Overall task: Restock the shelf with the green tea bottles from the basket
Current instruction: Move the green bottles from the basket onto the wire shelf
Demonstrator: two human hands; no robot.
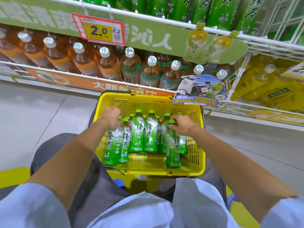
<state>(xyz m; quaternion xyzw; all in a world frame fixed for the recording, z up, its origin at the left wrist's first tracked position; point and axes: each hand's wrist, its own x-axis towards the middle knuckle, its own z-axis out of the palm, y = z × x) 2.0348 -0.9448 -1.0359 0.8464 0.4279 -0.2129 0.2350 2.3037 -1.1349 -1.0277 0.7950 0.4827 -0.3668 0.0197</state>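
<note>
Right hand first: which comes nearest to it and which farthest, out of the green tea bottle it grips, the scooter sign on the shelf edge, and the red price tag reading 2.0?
1. The green tea bottle, at the basket's right side: the right hand grips its cap.
2. The scooter sign, just beyond the yellow basket, on the shelf edge.
3. The red price tag, high up to the left, on the upper shelf rail.

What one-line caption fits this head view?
Both hands, left hand and right hand, grip green tea bottles in a yellow basket below stocked shelves.
</note>
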